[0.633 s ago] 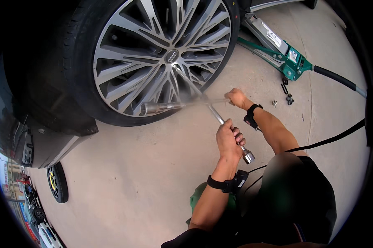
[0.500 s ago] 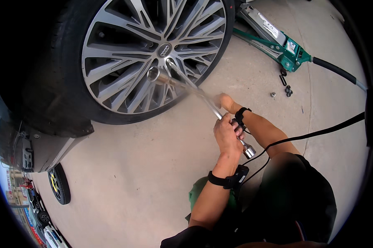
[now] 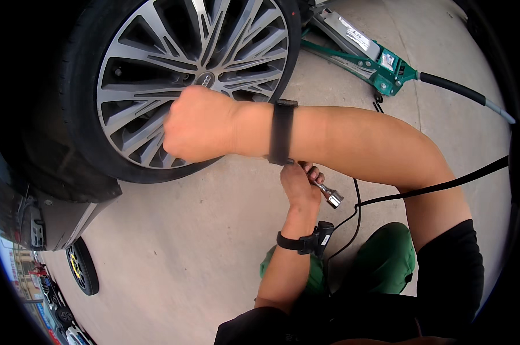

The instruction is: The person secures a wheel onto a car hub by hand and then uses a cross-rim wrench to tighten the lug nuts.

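Observation:
A large multi-spoke alloy wheel (image 3: 156, 56) with a black tyre fills the upper left. My left hand (image 3: 299, 185) is wrapped round a chrome four-way lug wrench (image 3: 334, 199); a socket end sticks out beyond its fingers. My right hand (image 3: 197, 123) is closed in a fist in front of the wheel's lower part, its forearm crossing above the left hand. The fist and forearm cover the rest of the wrench, so I cannot see what the right fingers hold or how the wrench meets the wheel.
A green and grey floor jack (image 3: 381, 66) stands at the upper right. Small black parts (image 3: 378, 105) lie beside it, partly behind my forearm. A black cable (image 3: 438, 185) runs across the right. The car's lower bodywork (image 3: 64, 221) and a narrow spare wheel (image 3: 82, 267) are at the left.
My right hand has swung up and left, from beside the left hand to in front of the wheel. The wrench's crossbar is now hidden. My left hand keeps its hold.

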`<state>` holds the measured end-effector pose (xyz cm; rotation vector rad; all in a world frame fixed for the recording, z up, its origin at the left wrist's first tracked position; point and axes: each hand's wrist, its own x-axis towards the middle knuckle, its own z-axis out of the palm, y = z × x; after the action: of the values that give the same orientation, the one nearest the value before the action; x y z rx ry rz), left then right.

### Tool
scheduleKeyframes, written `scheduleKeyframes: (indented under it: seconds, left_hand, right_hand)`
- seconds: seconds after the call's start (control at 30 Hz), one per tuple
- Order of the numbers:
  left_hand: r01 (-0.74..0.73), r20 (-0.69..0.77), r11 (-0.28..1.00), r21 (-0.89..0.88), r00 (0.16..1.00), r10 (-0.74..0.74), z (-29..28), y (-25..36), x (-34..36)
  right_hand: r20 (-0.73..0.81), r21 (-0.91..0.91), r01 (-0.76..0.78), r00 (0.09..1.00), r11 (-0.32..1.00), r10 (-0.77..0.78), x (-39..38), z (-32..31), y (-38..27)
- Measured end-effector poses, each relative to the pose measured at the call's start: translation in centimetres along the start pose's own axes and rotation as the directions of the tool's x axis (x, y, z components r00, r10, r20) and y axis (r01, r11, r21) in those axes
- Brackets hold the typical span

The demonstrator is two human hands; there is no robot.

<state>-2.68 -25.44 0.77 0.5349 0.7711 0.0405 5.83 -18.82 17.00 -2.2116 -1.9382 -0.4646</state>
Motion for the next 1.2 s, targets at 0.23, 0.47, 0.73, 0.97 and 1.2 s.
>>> scheduleKeyframes:
  seconds: [0.23, 0.47, 0.73, 0.97, 1.2]
  left_hand:
    - [0.131, 0.148, 0.987, -0.097, 0.982, -0.116, -1.5, 1.7, -0.5]
    - [0.118, 0.12, 0.992, -0.037, 0.986, -0.113, -1.7, 1.4, -0.7]
    - [0.15, 0.084, 0.989, 0.004, 0.985, -0.15, -2.0, 0.0, 1.6]
    - [0.058, 0.023, 0.998, -0.031, 0.998, -0.057, -2.1, -0.5, 1.3]
    - [0.054, -0.02, 0.998, -0.029, 0.998, -0.055, -0.7, -2.3, -2.9]
  right_hand:
    - [-0.284, -0.192, 0.12, 0.943, 0.974, -0.172, 1.1, 2.2, 2.5]
    - [-0.214, 0.418, -0.564, 0.701, 0.712, 0.68, -11.7, 6.4, 14.3]
    - [-0.275, 0.707, -0.542, 0.382, 0.455, 0.882, -15.3, 12.9, 15.0]
    - [-0.098, 0.705, -0.634, 0.359, 0.319, 0.928, -14.2, 10.7, 14.1]
    - [-0.35, 0.575, -0.537, 0.52, 0.616, 0.779, -11.9, 2.7, 9.5]
